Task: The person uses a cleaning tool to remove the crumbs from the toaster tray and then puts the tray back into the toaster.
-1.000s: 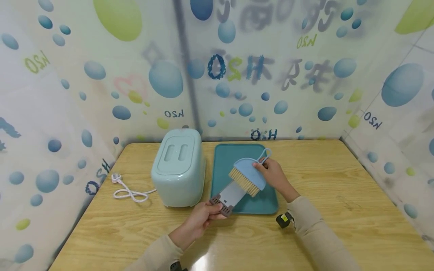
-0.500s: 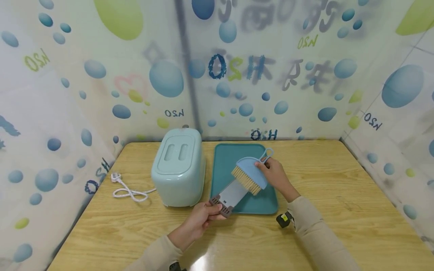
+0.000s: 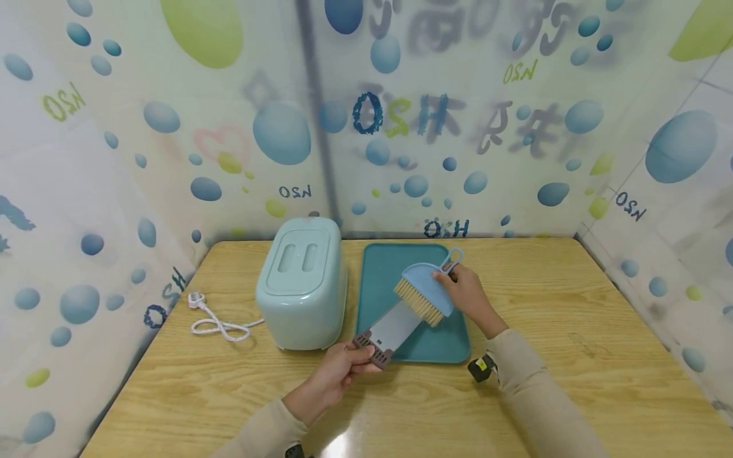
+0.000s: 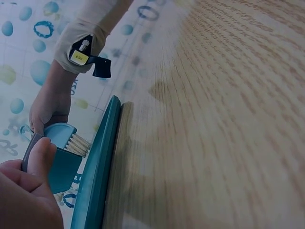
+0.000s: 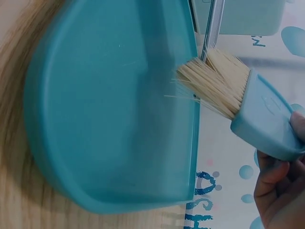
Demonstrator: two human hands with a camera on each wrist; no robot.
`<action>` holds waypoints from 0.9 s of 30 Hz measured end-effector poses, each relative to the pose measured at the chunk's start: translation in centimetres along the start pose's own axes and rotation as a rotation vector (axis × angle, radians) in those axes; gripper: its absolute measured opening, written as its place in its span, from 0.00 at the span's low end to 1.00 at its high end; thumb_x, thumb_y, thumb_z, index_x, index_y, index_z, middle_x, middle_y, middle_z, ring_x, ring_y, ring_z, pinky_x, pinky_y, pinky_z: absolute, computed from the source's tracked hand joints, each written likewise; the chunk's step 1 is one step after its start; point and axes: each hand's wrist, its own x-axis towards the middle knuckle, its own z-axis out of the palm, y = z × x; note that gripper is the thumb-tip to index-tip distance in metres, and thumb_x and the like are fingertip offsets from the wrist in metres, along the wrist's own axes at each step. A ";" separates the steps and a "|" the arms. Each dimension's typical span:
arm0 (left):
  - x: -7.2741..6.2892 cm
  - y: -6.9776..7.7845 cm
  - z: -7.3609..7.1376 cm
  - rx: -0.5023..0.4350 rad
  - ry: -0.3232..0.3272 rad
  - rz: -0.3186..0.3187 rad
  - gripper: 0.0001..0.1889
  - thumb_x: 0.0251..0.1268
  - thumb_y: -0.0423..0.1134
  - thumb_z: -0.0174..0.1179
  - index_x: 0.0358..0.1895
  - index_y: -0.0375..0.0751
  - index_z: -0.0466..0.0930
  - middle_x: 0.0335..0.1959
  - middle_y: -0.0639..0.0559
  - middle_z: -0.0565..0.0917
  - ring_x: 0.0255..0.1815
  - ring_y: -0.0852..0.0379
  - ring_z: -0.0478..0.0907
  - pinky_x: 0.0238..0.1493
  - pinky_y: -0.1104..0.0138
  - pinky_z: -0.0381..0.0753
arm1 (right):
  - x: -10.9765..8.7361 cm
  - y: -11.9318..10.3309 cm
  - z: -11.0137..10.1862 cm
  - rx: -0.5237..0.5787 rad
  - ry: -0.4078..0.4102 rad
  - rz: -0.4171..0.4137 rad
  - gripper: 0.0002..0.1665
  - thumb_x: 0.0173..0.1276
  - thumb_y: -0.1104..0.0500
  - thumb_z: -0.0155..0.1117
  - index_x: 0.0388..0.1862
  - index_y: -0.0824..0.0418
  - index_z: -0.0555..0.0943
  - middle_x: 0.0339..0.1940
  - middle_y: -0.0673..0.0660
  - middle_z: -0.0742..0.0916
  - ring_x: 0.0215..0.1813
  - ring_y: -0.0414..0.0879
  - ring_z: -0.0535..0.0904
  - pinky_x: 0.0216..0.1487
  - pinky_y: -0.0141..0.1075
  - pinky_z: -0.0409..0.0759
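My left hand point(image 3: 335, 369) grips the brown slotted end of a flat grey metal crumb tray point(image 3: 395, 327), thumb on top. The crumb tray slants up to the right above the teal serving tray point(image 3: 380, 270). My right hand point(image 3: 466, 289) pinches a light blue hand brush point(image 3: 426, 283) near its looped handle. Its pale bristles point(image 5: 212, 83) lie over the far end of the crumb tray. In the right wrist view the crumb tray shows edge-on against the bristle tips. In the left wrist view my thumb point(image 4: 40, 160) presses on the crumb tray's end.
A pale mint toaster point(image 3: 300, 286) with a lid on top stands left of the teal tray. Its white cord and plug point(image 3: 220, 324) lie on the wooden table point(image 3: 561, 305) further left. Patterned curtain walls point(image 3: 378, 152) enclose the table at the back and sides.
The hand brush has slid slightly up and to the right along the crumb tray, toward its far end. The left hand and crumb tray have stayed nearly still.
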 end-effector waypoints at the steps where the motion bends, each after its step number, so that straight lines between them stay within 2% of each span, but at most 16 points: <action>1: 0.0 0.0 0.0 -0.001 0.001 -0.001 0.18 0.70 0.39 0.54 0.56 0.29 0.72 0.20 0.64 0.86 0.25 0.74 0.82 0.17 0.77 0.54 | 0.0 0.0 0.0 0.002 0.001 0.000 0.15 0.73 0.55 0.57 0.38 0.69 0.76 0.27 0.61 0.80 0.27 0.44 0.70 0.27 0.34 0.69; 7: -0.1 0.1 -0.1 0.008 0.013 -0.009 0.18 0.69 0.39 0.55 0.55 0.31 0.74 0.21 0.65 0.86 0.25 0.74 0.82 0.19 0.75 0.55 | 0.2 0.4 0.0 -0.002 -0.004 -0.003 0.16 0.73 0.54 0.57 0.38 0.69 0.76 0.22 0.56 0.74 0.24 0.44 0.66 0.27 0.34 0.66; 19: 0.0 0.1 -0.1 0.021 0.001 -0.012 0.17 0.68 0.39 0.55 0.54 0.32 0.75 0.22 0.64 0.86 0.24 0.74 0.81 0.19 0.76 0.56 | 0.3 0.3 -0.4 -0.016 -0.006 0.010 0.16 0.73 0.54 0.56 0.38 0.68 0.75 0.21 0.55 0.72 0.24 0.45 0.65 0.28 0.35 0.65; 27: 0.0 0.5 -0.1 0.018 0.005 -0.016 0.18 0.68 0.39 0.55 0.56 0.31 0.74 0.23 0.63 0.87 0.25 0.73 0.82 0.20 0.75 0.56 | 0.5 0.3 -0.6 -0.049 0.006 0.021 0.18 0.73 0.52 0.56 0.40 0.69 0.76 0.27 0.60 0.79 0.27 0.46 0.70 0.28 0.36 0.68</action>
